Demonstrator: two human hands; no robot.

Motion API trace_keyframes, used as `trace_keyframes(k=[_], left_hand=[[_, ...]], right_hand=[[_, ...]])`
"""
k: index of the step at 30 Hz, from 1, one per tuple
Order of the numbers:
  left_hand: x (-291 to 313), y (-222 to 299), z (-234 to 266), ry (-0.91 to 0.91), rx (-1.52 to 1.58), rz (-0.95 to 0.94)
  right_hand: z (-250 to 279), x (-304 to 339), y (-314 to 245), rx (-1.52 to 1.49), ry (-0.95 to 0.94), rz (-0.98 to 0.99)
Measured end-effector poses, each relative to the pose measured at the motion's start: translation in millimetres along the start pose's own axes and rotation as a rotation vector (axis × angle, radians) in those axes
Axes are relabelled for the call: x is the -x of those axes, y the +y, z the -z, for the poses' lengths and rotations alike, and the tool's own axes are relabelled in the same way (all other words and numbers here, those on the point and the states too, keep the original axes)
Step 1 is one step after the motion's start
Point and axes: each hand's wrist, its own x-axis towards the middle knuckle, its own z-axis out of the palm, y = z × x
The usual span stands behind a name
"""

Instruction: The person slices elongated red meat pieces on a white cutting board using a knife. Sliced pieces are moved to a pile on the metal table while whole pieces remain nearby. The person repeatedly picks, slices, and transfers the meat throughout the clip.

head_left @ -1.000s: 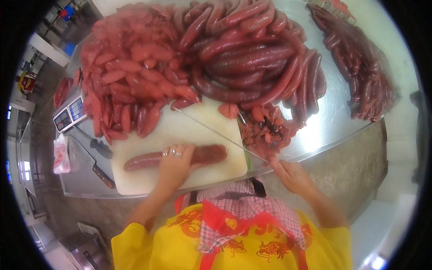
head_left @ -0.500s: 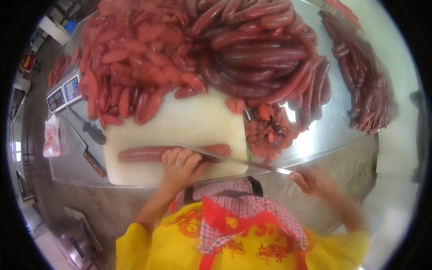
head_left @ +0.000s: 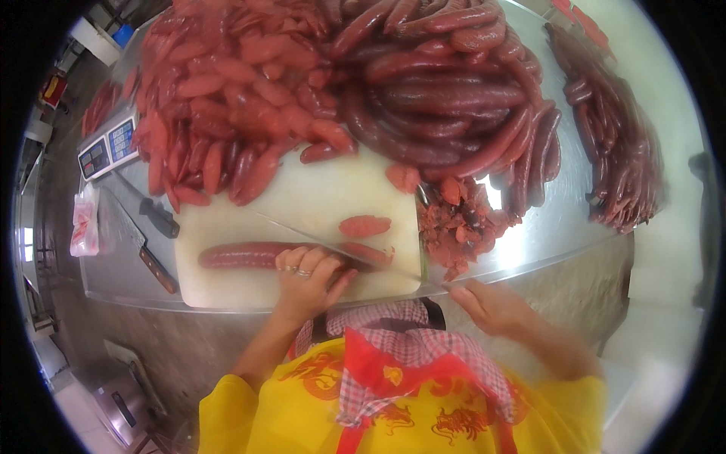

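A long dark-red sausage [head_left: 240, 256] lies crosswise on the white cutting board [head_left: 227, 291]. My left hand [head_left: 310, 281], with a ring on one finger, is closed over its right part and presses it to the board. My right hand [head_left: 488, 304] grips the handle end of a long thin knife [head_left: 333, 246]. The blade slants up and left across the sausage, just right of my left fingers. Right of the blade is a sausage piece [head_left: 368, 253], and a cut slice [head_left: 364, 225] lies apart from it, farther back.
Cut sausage slices [head_left: 234, 83] are heaped behind the board, whole sausages [head_left: 454, 98] beside them. Scraps [head_left: 461, 223] lie at the board's right; a bundle of thin sausages [head_left: 612, 136] is farther right. On the left are a scale [head_left: 110, 151], a wooden-handled knife [head_left: 156, 271] and a black-handled knife [head_left: 159, 219].
A slice has come off the sausage's right end and lies behind it. My right hand has moved left with the knife, its blade now reaching farther across the board.
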Motion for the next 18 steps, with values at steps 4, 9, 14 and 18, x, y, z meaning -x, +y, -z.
trace_keyframes(k=[4,9,14,18], left_hand=[[-1,0,0,0.004,0.028,-0.004],[2,2,0,-0.008,0.049,0.034],[5,-3,7,-0.004,0.058,0.0],[6,-10,13,-0.024,0.028,0.026]], right_hand=[[11,44,10,0.163,-0.115,-0.167],[-42,-44,2,0.101,-0.018,0.126],[-62,-93,-33,-0.046,0.071,0.119],[-23,-27,-25,-0.033,0.012,0.03]])
